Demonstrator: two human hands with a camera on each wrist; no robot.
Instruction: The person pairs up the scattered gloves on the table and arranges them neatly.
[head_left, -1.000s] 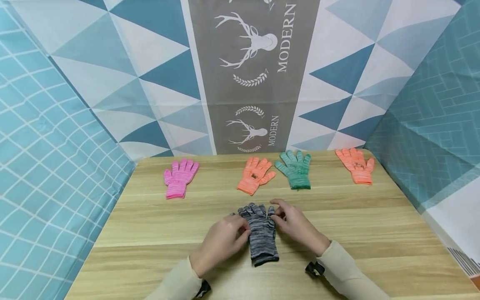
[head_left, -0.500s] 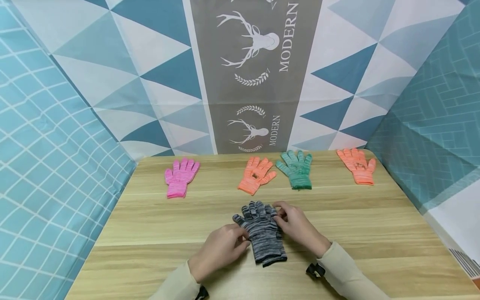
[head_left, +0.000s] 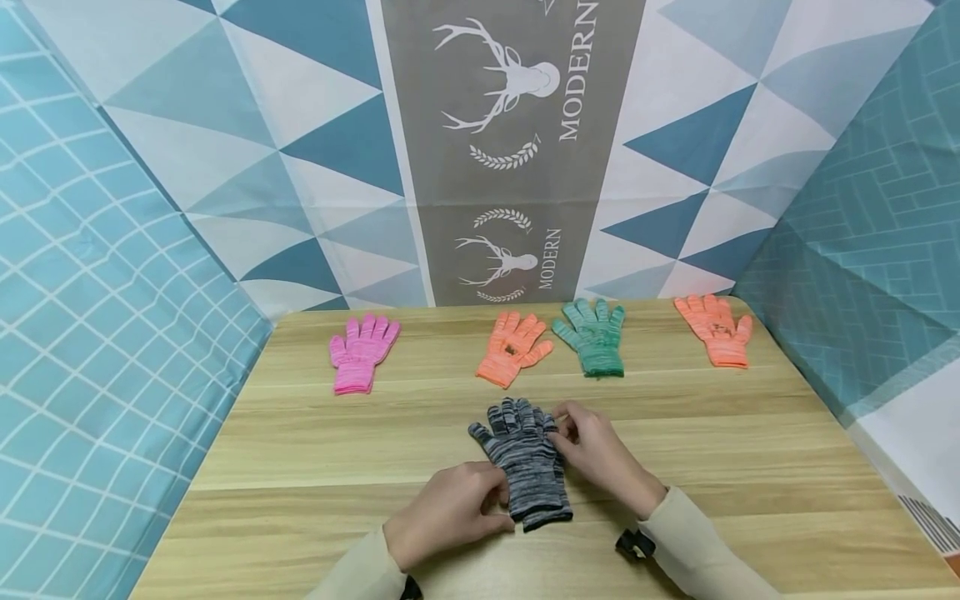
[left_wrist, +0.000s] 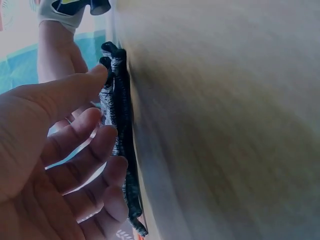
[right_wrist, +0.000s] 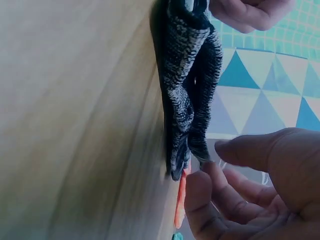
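Note:
Two grey-and-black knit gloves lie one on top of the other, slightly offset, fingers pointing away and dark cuffs toward me. At their left edge near the cuff is my left hand, its fingers loosely bent. The left wrist view shows that thumb at the cuff's edge, apart from the fingertips along the gloves' side. My right hand pinches the top glove's edge on the finger side. In the right wrist view a glove tip meets its thumb and fingertips, and the top layer stands raised off the lower one.
Along the wooden table's back edge lie a pink glove, an orange glove, a green glove and another orange glove. A patterned cloth hangs behind, with blue tiled sheets at the sides.
The upper glove has shifted so both gloves show, with two offset cuffs and a splayed glove finger at left. My left hand has moved down toward the cuff; the right stays near the fingers.

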